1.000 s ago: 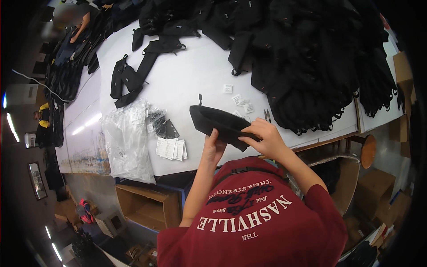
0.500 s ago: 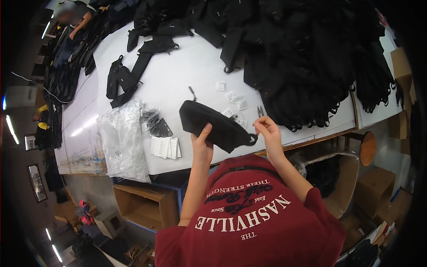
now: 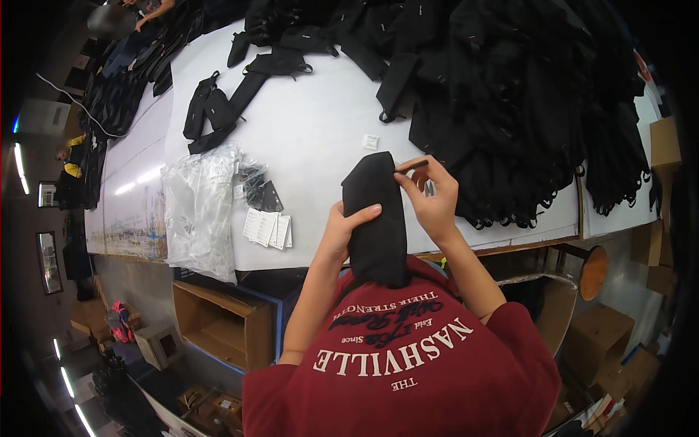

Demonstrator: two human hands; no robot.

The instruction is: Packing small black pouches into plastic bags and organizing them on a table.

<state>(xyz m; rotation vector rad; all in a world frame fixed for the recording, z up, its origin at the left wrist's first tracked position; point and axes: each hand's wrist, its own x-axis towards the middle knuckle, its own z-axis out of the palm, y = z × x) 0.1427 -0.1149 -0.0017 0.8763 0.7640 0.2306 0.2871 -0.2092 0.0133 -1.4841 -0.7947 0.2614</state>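
A white worktable (image 3: 313, 138) fills the upper frame. At left lie clear plastic bags (image 3: 200, 207) and small paper tags (image 3: 268, 229). At centre, the left hand (image 3: 342, 231) grips a black fabric pouch (image 3: 375, 218) held upright; the right hand (image 3: 431, 197) pinches its zipper pull (image 3: 412, 167). Black bags (image 3: 524, 102) heap at upper right.

Long white worktable (image 3: 313, 138); open cardboard box (image 3: 222, 324) on floor beneath; round wooden stool (image 3: 593, 271) right; strip lights (image 3: 20, 169) left.
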